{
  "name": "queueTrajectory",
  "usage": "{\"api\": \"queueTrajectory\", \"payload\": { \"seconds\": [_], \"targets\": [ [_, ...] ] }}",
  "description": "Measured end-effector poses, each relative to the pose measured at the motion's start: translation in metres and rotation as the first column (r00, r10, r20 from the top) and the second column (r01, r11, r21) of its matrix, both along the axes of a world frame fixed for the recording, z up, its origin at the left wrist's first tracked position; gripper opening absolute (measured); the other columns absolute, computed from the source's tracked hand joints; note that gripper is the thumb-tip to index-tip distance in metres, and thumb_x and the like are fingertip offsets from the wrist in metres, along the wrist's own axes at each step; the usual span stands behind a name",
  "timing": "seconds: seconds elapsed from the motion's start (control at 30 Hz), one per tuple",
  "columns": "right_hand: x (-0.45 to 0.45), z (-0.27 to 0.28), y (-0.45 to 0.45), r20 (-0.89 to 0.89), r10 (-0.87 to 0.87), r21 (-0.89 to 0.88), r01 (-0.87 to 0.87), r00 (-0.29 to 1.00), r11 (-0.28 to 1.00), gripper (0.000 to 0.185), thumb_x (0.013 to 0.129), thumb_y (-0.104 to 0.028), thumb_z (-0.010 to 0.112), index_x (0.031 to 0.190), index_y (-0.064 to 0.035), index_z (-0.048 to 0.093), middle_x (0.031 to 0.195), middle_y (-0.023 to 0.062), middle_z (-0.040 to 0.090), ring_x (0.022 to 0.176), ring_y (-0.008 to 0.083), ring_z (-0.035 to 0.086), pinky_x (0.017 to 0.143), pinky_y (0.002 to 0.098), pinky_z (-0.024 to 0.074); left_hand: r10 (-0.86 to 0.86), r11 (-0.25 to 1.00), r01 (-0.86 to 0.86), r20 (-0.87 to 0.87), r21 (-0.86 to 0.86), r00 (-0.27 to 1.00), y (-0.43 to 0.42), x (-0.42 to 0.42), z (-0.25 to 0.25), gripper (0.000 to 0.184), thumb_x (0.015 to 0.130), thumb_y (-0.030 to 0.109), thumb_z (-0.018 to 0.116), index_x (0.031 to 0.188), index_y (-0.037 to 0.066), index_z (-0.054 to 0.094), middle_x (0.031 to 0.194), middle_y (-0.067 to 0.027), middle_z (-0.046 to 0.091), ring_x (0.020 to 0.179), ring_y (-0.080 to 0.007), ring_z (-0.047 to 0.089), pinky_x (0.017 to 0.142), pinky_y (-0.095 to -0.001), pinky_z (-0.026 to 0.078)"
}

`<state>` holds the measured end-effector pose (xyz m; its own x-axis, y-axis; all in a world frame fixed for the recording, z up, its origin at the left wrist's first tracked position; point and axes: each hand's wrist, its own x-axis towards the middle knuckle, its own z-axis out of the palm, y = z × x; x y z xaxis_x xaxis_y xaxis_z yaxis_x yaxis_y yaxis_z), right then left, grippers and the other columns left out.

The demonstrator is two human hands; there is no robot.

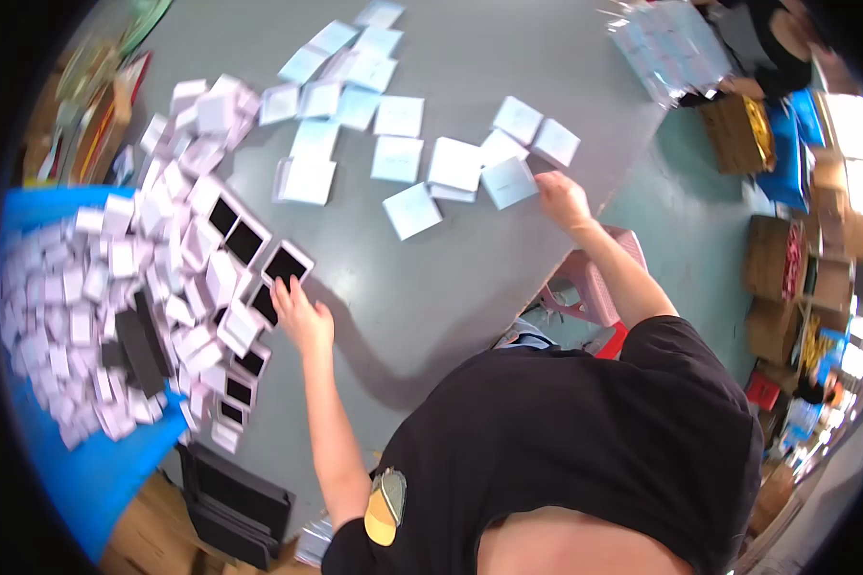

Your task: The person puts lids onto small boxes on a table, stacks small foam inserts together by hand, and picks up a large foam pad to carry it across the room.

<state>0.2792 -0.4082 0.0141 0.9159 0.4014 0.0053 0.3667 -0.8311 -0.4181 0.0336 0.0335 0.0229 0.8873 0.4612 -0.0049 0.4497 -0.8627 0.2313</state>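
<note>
My right hand [563,201] grips the edge of a flat, pale square box [509,182], with finger and thumb at its right corner. Close by lie more such boxes, among them a brighter white box [454,164] and a box farther back [518,120]. My left hand [304,318] reaches over a row of small white boxes with black inside, its fingers apart. Its fingertips are at the near edge of one black-filled box [287,261] and beside another [264,303], which they partly hide. I cannot tell how firmly they touch.
A big heap of small white boxes [77,307] spreads over blue sheeting [77,498] at the left. Scattered pale boxes [398,116] lie across the grey table [374,297]. A pink stool [599,287] stands by its edge. Another person [772,48] is at the far right beside a plastic-wrapped bundle [671,48].
</note>
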Motion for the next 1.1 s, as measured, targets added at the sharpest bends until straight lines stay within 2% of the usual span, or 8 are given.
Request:
{"api": "queueTrajectory", "payload": {
  "seconds": [0.07, 0.1, 0.13, 0.3, 0.8, 0.9, 1.0, 1.1],
  "targets": [
    [-0.016, -0.004, 0.004, 0.072, -0.094, 0.324, 0.066, 0.993, 0.944, 0.011, 0.080, -0.009, 0.057, 0.085, -0.0142, 0.066, 0.082, 0.0088, 0.064, 0.084, 0.0289, 0.064, 0.072, 0.0386, 0.0537, -0.022, 1.000, 0.023, -0.065, 0.020, 0.998, -0.009, -0.001, 0.008, 0.065, 0.070, 0.008, 0.068, 0.131, 0.001, 0.049, 0.141, -0.0237, 0.042, 0.133, -0.0431, 0.037, 0.106, -0.0529, 0.035],
    [-0.020, -0.010, 0.005, 0.179, -0.037, 0.016, 0.034, 0.983, 0.999, 0.011, 0.079, -0.009, 0.057, 0.084, -0.0137, 0.065, 0.081, 0.0073, 0.062, 0.080, 0.0280, 0.065, 0.069, 0.0398, 0.0537, -0.036, 0.999, 0.036, -0.071, 0.002, 0.997, -0.012, -0.003, 0.009, 0.065, 0.069, 0.008, 0.069, 0.131, 0.002, 0.049, 0.141, -0.0236, 0.042, 0.133, -0.0434, 0.036, 0.105, -0.0540, 0.034],
    [-0.027, -0.024, 0.002, 0.210, -0.028, -0.016, 0.033, 0.977, 0.999, 0.012, 0.076, -0.006, 0.060, 0.086, -0.0110, 0.065, 0.077, 0.0091, 0.061, 0.076, 0.0286, 0.064, 0.068, 0.0398, 0.0537, -0.044, 0.999, 0.045, -0.049, 0.021, 0.998, -0.018, -0.007, 0.010, 0.067, 0.069, 0.007, 0.069, 0.132, 0.002, 0.049, 0.142, -0.0232, 0.041, 0.134, -0.0421, 0.036, 0.106, -0.0550, 0.033],
    [-0.043, -0.002, 0.009, 0.001, -0.184, 0.211, 0.180, 0.983, 0.961, 0.013, 0.080, -0.006, 0.058, 0.090, -0.0081, 0.066, 0.089, 0.0101, 0.061, 0.082, 0.0312, 0.063, 0.073, 0.0405, 0.0526, 0.029, 1.000, -0.026, -0.225, 0.014, 0.974, -0.014, -0.016, 0.008, 0.067, 0.072, 0.005, 0.069, 0.136, 0.005, 0.047, 0.149, -0.0169, 0.037, 0.142, -0.0336, 0.028, 0.113, -0.0531, 0.027],
    [-0.034, -0.019, -0.003, -0.059, -0.150, 0.206, 0.159, 0.987, 0.965, 0.019, 0.080, -0.008, 0.056, 0.097, -0.0099, 0.065, 0.095, 0.0117, 0.061, 0.085, 0.0347, 0.062, 0.076, 0.0433, 0.0525, 0.044, 0.995, -0.016, -0.303, 0.094, 0.952, -0.016, -0.002, 0.018, 0.067, 0.073, 0.009, 0.068, 0.136, 0.006, 0.047, 0.143, -0.0152, 0.044, 0.139, -0.0353, 0.033, 0.115, -0.0516, 0.024],
    [-0.035, 0.004, 0.000, -0.135, -0.185, 0.297, 0.218, 0.973, 0.930, 0.016, 0.076, -0.004, 0.058, 0.088, -0.0086, 0.066, 0.091, 0.0130, 0.060, 0.085, 0.0342, 0.062, 0.073, 0.0425, 0.0517, 0.026, 0.993, 0.008, -0.282, 0.119, 0.959, -0.012, -0.005, 0.010, 0.065, 0.073, 0.009, 0.068, 0.135, 0.006, 0.048, 0.143, -0.0151, 0.044, 0.138, -0.0355, 0.034, 0.115, -0.0523, 0.025],
    [-0.020, 0.014, -0.012, 0.016, -0.191, 0.244, 0.182, 0.981, 0.953, 0.011, 0.073, -0.003, 0.060, 0.081, -0.0072, 0.065, 0.096, 0.0125, 0.061, 0.092, 0.0333, 0.061, 0.079, 0.0440, 0.0498, 0.024, 0.994, 0.011, -0.306, 0.112, 0.952, -0.011, -0.003, 0.010, 0.065, 0.073, 0.008, 0.069, 0.134, 0.005, 0.048, 0.144, -0.0151, 0.043, 0.138, -0.0358, 0.033, 0.115, -0.0522, 0.025],
    [0.012, 0.036, -0.019, 0.357, -0.127, 0.127, 0.086, 0.925, 0.988, 0.016, 0.071, -0.004, 0.063, 0.086, -0.0076, 0.064, 0.113, 0.0126, 0.059, 0.112, 0.0331, 0.055, 0.096, 0.0482, 0.0434, 0.020, 0.995, 0.012, -0.315, 0.100, 0.949, -0.011, -0.003, 0.012, 0.066, 0.072, 0.007, 0.069, 0.135, 0.005, 0.048, 0.144, -0.0154, 0.043, 0.139, -0.0361, 0.033, 0.115, -0.0520, 0.024]
  ]
}}
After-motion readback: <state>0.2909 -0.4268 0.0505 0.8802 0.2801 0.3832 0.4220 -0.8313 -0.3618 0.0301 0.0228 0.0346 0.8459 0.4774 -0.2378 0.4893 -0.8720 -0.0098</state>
